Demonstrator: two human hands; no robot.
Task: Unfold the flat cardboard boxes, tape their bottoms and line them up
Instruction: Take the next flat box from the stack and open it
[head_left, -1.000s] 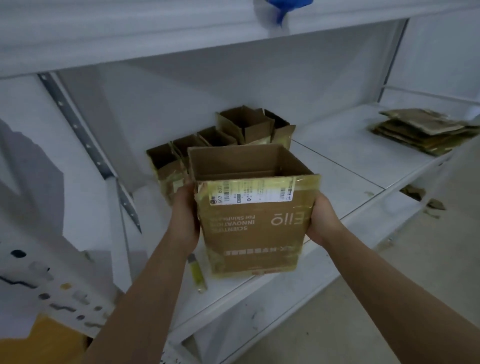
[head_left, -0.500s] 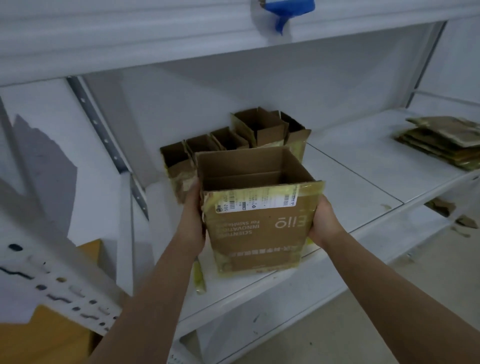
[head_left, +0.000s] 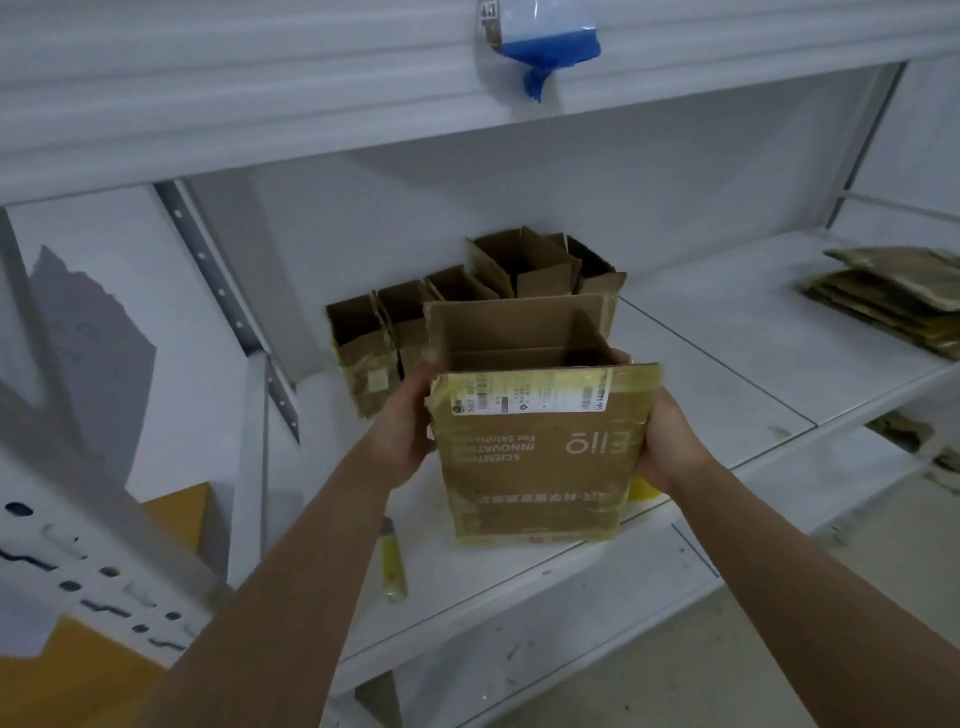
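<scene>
An opened brown cardboard box (head_left: 535, 457) with yellowish tape and a white label stands upright over the white shelf (head_left: 727, 384), its mouth facing up. My left hand (head_left: 405, 421) grips its left side and my right hand (head_left: 667, 441) grips its right side, fingers curled round the edges. Behind it, several unfolded boxes (head_left: 467, 296) stand in a row against the back wall. A stack of flat boxes (head_left: 893, 291) lies on the shelf at the far right.
A yellow utility knife (head_left: 393, 564) lies on the shelf below my left forearm. Blue tape (head_left: 545, 52) hangs from the upper shelf's edge. A perforated metal upright (head_left: 228, 296) runs down the left. Cardboard scraps (head_left: 898, 431) lie on a lower level.
The held box has shifted slightly right and forward toward the row of standing boxes. The view has panned left.
</scene>
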